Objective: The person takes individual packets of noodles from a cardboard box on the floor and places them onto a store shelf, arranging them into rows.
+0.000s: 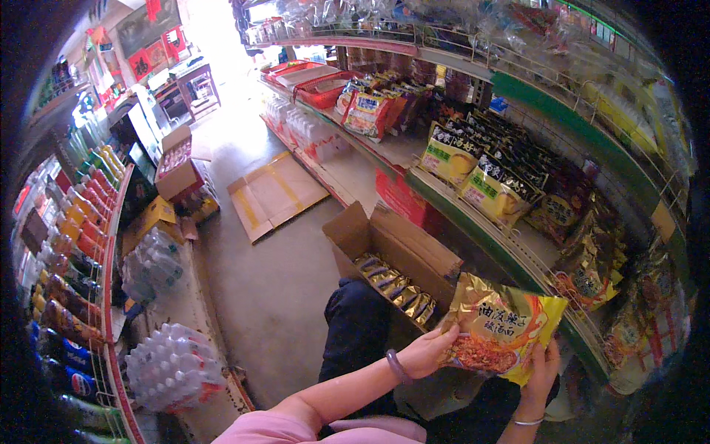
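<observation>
A gold and yellow packet of instant noodles [491,322], printed with a bowl of noodles and large characters, is held before me. My left hand [430,352] grips its left edge, and my right hand [541,369] grips its lower right side. Just beyond the packet, an open cardboard carton [413,241] stands on the floor by my knee. Upright gold packets [396,283] are lined up inside it. To the right, similar gold packets [591,280] stand in a row on the shelf. Part of the carton's near end is hidden by my arm and the held packet.
Black and yellow noodle packets [480,172] and red baskets [321,89] occupy the shelf [383,152]. Flattened cardboard [277,194] lies in the aisle. Shrink-wrapped bottles [172,366] sit low on the left, below a bottle rack [113,261]. Another open carton [180,166] stands farther off.
</observation>
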Demonstrator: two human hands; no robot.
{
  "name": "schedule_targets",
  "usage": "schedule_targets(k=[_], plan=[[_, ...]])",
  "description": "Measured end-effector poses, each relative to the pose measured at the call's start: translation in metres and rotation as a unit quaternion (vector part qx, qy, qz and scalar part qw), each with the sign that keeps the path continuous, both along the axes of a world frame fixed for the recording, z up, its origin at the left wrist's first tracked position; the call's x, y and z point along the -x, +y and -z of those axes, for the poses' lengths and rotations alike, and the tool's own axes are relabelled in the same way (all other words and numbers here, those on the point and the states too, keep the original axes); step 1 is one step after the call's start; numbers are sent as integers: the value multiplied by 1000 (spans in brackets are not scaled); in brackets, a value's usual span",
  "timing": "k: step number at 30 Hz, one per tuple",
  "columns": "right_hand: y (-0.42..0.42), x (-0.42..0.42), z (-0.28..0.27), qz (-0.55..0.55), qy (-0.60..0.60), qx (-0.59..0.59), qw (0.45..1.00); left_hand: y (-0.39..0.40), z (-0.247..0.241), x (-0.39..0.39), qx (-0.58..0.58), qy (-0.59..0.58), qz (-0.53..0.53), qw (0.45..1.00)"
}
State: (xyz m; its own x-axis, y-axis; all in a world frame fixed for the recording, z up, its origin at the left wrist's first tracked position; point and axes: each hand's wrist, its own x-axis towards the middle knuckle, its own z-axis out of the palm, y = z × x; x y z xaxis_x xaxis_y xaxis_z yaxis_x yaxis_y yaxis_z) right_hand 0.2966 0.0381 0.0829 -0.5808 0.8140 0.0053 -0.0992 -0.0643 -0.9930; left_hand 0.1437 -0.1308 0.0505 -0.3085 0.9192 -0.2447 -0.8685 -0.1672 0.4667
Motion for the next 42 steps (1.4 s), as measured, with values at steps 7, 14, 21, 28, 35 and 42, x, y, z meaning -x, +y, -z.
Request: schedule_targets(k=[7, 14, 21, 28, 35, 42], plan=[[13, -18, 31, -10, -114, -91, 989, -9, 14, -6, -22, 321, -38, 946], [2, -5, 29, 29, -73, -126, 989, -12, 15, 0, -37, -28, -7, 999], [-1, -8, 14, -131, -91, -19, 987, -8, 14, 18, -37, -112, -3, 993], [78, -52, -23, 121, -176, -381, 899, -16, 21, 44, 14, 47, -82, 995], [205, -108, -24, 165, -511, -698, 474, -22, 42, 75, 26, 153, -80, 985], [293, -58, -4, 38, -682, -660, 313, -20, 45, 88, 77, 80, -119, 987]])
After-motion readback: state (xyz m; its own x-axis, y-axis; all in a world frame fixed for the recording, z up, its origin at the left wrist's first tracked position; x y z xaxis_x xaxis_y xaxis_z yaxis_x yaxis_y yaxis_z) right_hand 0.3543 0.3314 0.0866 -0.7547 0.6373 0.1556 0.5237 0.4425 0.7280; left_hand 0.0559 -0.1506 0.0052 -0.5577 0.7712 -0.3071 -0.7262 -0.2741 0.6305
